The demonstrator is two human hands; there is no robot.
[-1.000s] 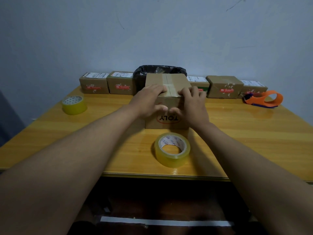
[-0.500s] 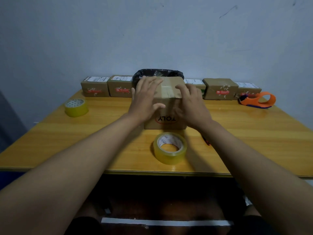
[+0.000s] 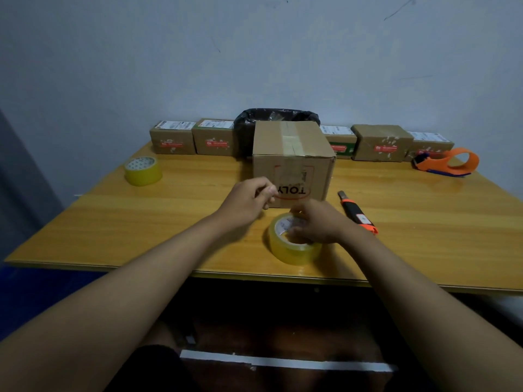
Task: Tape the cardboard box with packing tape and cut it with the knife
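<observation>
The cardboard box (image 3: 293, 154), printed TOLY upside down, stands mid-table with a tape strip along its top seam. A clear packing tape roll (image 3: 291, 250) lies flat in front of it, near the table's front edge. My right hand (image 3: 317, 222) is on the roll, fingers down in its core and thumb at the far rim. My left hand (image 3: 247, 198) hovers just left of it in front of the box, fingers loosely curled and apart, with nothing visible in them. A black and orange utility knife (image 3: 358, 213) lies on the table right of my right hand.
A second yellow tape roll (image 3: 143, 171) sits at the left of the wooden table (image 3: 113, 222). An orange tape dispenser (image 3: 450, 162) lies at the back right. Several small taped parcels (image 3: 382, 142) and a black bag (image 3: 276, 117) line the back edge by the wall.
Both hands have come off the box top and drawn back toward me. The right hand has dropped onto the tape roll, and the knife has come into sight.
</observation>
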